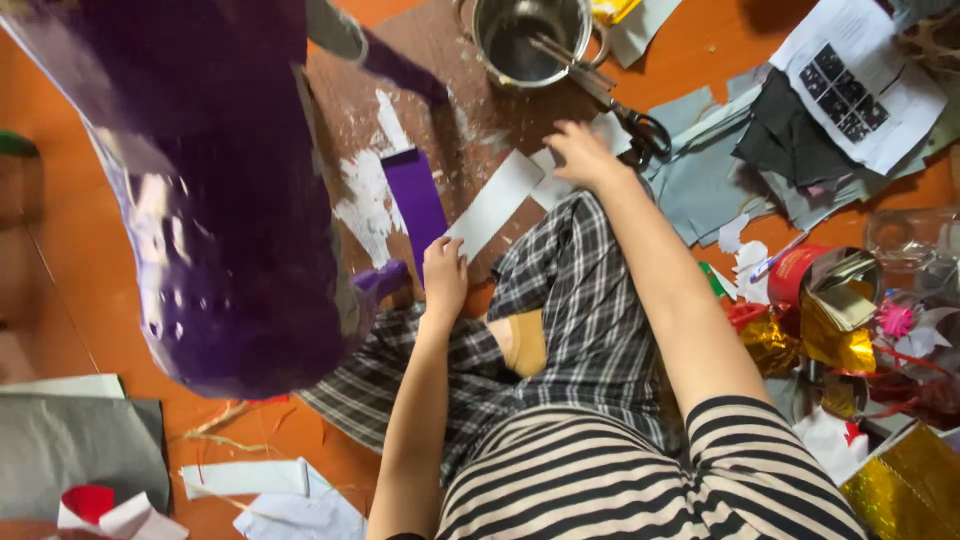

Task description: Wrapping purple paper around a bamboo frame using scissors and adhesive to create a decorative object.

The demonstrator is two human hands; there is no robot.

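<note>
I sit on an orange floor in plaid trousers and a striped top. My left hand (444, 275) pinches the near end of a white paper strip (493, 203) that lies on a brown board (440, 90), right beside a purple paper strip (414, 205). My right hand (580, 152) rests flat on small white paper pieces (607, 130) farther out, next to black-handled scissors (612, 100). A big glossy purple papier-mache form (220, 200) stands at my left, close to the left hand.
A metal pot (530, 35) stands at the board's far edge. Grey and black paper sheets (760, 150) and a printed white sheet (860, 75) lie at right. Gold foil (830, 340), a red tape roll (800, 275) and scraps crowd the right; grey paper (80, 440) lies at lower left.
</note>
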